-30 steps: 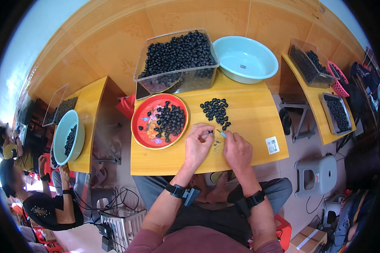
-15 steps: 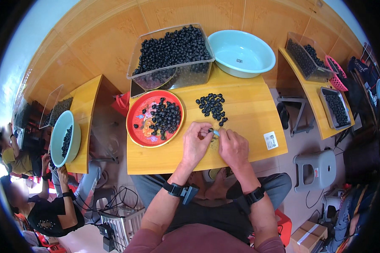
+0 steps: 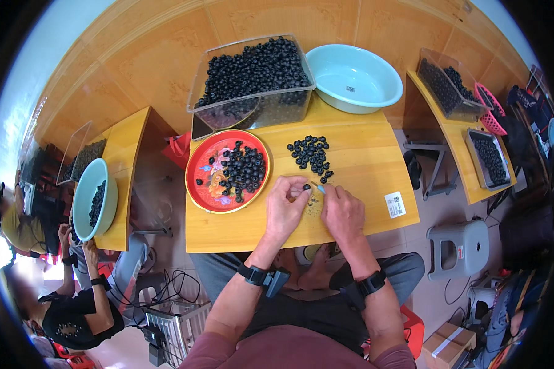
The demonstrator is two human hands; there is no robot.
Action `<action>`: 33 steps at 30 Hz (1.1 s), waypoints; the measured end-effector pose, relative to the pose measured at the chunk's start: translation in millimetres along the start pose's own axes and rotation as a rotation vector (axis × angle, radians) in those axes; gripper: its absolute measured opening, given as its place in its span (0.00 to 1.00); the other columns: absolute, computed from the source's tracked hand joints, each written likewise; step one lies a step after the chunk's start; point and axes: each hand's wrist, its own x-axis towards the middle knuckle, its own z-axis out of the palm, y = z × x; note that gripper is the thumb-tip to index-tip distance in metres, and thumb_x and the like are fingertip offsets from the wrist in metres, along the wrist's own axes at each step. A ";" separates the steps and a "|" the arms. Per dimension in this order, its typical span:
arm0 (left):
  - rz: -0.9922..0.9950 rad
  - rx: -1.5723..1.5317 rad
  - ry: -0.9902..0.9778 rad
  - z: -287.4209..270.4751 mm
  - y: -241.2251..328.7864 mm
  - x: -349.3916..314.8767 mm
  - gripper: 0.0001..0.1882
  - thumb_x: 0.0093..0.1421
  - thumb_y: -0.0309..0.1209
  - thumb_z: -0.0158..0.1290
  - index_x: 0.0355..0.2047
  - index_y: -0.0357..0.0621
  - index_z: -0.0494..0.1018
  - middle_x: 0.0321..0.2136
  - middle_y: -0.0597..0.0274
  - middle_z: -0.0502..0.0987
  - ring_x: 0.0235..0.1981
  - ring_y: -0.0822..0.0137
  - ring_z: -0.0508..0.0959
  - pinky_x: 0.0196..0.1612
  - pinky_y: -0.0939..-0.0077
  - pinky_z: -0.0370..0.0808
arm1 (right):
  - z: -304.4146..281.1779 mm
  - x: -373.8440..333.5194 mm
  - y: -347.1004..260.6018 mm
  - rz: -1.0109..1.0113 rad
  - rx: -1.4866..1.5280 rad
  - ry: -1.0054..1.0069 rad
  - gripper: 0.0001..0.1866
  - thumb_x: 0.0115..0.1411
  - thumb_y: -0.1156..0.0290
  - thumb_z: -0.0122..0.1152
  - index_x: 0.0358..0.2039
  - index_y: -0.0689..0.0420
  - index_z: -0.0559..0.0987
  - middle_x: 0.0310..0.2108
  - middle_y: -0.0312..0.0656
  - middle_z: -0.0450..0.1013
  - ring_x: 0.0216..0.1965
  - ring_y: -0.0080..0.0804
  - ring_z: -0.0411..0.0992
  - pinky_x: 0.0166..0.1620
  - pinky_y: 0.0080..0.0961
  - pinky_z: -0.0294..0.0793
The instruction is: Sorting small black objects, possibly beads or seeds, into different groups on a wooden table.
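I pinch a dark ball [image 3: 306, 187] in my left hand [image 3: 285, 206], a blue tool [image 3: 321, 190] in my right hand [image 3: 343, 212], apparently mid-cleaning, needing steady aim next.

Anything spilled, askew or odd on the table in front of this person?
Slightly: brownish crumbs lie scattered on the table between the left hand and right hand, an untidy patch. The loose cluster of dark balls beyond looks gathered rather than spilled. Nothing else there stands out as tipped or damaged.
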 end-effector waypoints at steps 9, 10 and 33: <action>0.253 0.284 0.182 -36.8 15.4 4.0 0.08 0.58 0.18 0.64 0.38 0.38 0.81 0.35 0.58 0.78 0.33 0.67 0.80 0.38 0.75 0.78 | -5.4 -0.5 0.8 0.053 0.011 0.069 0.06 0.59 0.74 0.61 0.38 0.56 0.79 0.25 0.42 0.73 0.26 0.42 0.78 0.29 0.38 0.78; 0.324 0.375 0.263 -48.3 19.0 7.7 0.07 0.57 0.18 0.63 0.37 0.40 0.82 0.34 0.57 0.79 0.32 0.64 0.79 0.36 0.73 0.77 | -3.8 -1.1 2.2 0.070 0.006 0.073 0.07 0.60 0.74 0.61 0.39 0.56 0.79 0.25 0.42 0.73 0.26 0.42 0.77 0.29 0.38 0.78; 0.320 0.610 -0.133 19.3 4.4 31.4 0.12 0.55 0.31 0.68 0.35 0.37 0.81 0.29 0.50 0.77 0.33 0.50 0.80 0.38 0.58 0.77 | 0.9 -2.2 5.8 0.131 0.098 0.214 0.06 0.62 0.72 0.61 0.39 0.54 0.78 0.27 0.42 0.73 0.27 0.43 0.76 0.29 0.40 0.76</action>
